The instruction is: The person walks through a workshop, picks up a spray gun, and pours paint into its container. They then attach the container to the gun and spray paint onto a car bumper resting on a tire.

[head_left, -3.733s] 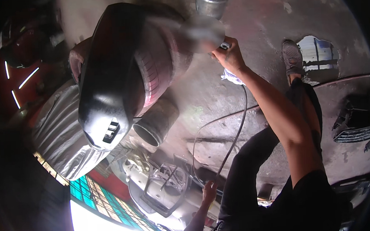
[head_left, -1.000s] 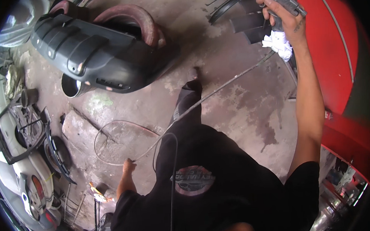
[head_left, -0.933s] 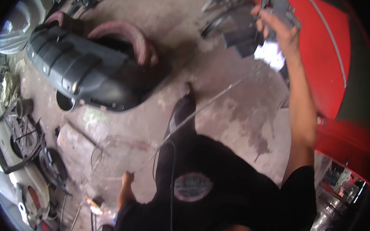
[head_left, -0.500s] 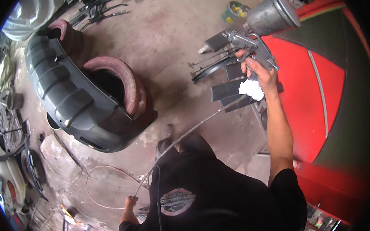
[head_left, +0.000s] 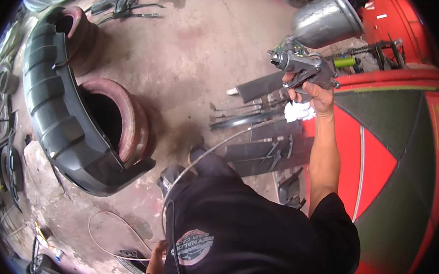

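Observation:
My right hand grips the handle of a metal spray gun, held up at the right with its nozzle toward the left. A large silver paint cup tops the gun. White cloth or paper is bunched at the bottom of the handle. From there an air hose curves down past my body to the lower left. My left hand is closed on the hose close to my side, its fingers partly hidden. A dark grey car bumper lies at the left, propped on reddish tires.
Dark trim pieces lie under my right arm, beside a red and dark green panel. A hose loop rests on the floor at lower left. More car parts lie at the back, others along the left edge.
The view has turned, so the bumper and tires sit further left and the red and green panel shows more. My left hand is nearer my body; the right still holds the spray gun.

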A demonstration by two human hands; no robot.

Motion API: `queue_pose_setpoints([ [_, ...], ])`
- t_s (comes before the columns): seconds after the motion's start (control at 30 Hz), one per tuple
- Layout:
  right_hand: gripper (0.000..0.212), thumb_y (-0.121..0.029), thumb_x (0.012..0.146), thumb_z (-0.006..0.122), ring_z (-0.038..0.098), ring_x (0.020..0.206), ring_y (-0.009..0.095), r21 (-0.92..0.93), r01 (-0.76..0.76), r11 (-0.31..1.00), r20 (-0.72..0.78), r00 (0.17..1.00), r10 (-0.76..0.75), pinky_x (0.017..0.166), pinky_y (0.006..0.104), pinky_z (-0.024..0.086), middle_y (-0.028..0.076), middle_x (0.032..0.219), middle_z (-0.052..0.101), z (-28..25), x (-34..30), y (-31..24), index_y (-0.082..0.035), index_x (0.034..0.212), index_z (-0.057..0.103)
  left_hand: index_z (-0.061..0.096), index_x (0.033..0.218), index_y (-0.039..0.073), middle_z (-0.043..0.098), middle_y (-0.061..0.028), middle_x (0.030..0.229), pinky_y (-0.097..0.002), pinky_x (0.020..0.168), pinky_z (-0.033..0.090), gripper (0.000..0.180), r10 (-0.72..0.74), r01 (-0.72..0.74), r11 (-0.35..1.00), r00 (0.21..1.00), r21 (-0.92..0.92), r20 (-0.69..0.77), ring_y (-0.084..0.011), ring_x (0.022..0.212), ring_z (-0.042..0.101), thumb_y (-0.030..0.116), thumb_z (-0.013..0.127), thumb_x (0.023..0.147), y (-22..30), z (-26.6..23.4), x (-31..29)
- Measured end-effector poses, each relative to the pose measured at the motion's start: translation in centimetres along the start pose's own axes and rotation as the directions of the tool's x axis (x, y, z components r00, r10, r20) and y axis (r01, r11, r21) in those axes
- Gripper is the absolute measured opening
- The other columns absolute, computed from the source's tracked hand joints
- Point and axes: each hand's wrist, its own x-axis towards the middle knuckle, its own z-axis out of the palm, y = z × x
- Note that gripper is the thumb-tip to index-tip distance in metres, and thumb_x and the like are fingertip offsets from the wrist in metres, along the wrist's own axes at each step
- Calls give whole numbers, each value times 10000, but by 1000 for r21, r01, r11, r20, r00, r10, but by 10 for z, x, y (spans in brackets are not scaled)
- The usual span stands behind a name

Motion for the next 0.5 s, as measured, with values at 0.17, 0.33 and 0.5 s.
queue_pose_setpoints([
  [0.17,577,-274,851,805,693,650,269,11,0,1000,102,995,-1,501,288,516,260,1009,720,-48,75,-6,134,1216,621,692,1114,121,665,-87,805,-360,456,466,200,246,-250,966,967,-62,-65,-206,590,607,294,640,1030,91,98,-15],
  [0.33,567,-285,835,818,698,644,261,4,-28,1000,195,981,27,484,272,497,243,932,716,-87,152,-7,146,1159,643,689,1115,116,671,-90,822,-382,487,485,195,420,-431,896,901,-109,-107,-217,624,621,283,635,1030,247,161,-33],
  [0.5,646,-382,837,817,693,637,240,-48,-6,999,221,975,16,473,256,472,224,926,717,-70,244,-12,151,1157,642,686,1115,111,678,-93,838,-404,518,504,190,505,-520,830,854,-203,-122,-227,658,635,272,630,1031,356,192,-46],
])
